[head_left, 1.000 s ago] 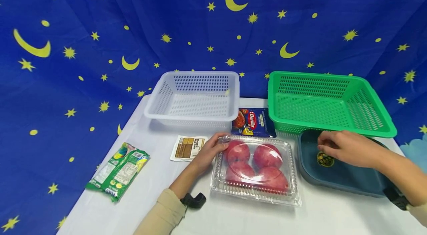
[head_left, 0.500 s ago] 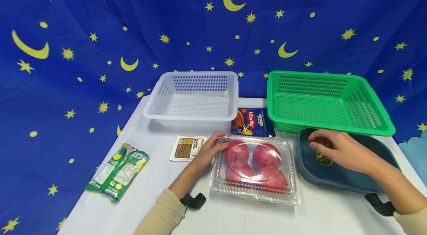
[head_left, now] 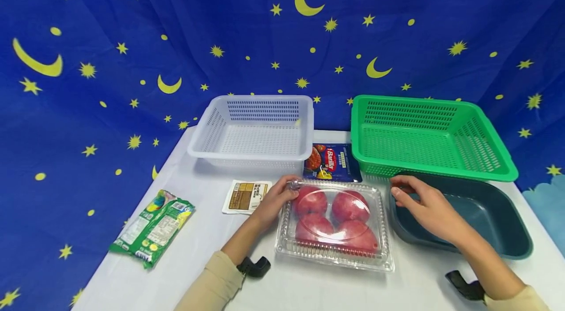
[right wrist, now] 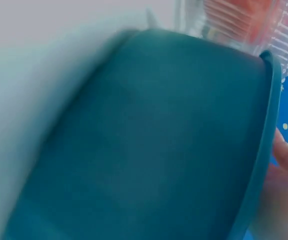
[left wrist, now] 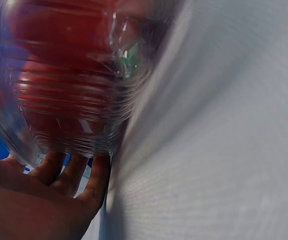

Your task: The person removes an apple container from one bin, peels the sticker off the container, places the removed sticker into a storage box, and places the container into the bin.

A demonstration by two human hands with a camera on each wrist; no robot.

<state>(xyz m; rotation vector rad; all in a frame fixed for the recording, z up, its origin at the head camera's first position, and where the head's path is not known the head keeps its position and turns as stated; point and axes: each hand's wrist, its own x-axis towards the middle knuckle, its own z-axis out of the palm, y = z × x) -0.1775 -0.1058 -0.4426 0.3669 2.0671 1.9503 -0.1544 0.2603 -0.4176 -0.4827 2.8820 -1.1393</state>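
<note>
A clear plastic clamshell box [head_left: 334, 258] with several round red fruits [head_left: 350, 206] inside lies on the white table, lid down. At its far left corner my left hand [head_left: 273, 205] grips the box, thumb on the side and fingers round the end; the left wrist view shows those fingers [left wrist: 98, 182] against the ridged wall. My right hand [head_left: 425, 208] hovers over the left end of a dark teal basin [head_left: 481, 218], fingers loosely bent and holding nothing. Its fingertips lie between the basin's rim and the box's right edge.
Behind stand a white basket [head_left: 260, 139] and a green basket [head_left: 410, 146], with a blue Barilla pouch [head_left: 333, 163] between them. A small brown-and-white packet [head_left: 246, 196] and a green snack bag [head_left: 153, 227] lie to the left. A starry curtain [head_left: 247, 21] hangs behind.
My right hand has moved left across the basin, from its middle to its left rim beside the clamshell box. The left hand keeps its hold on the box, which stays in place.
</note>
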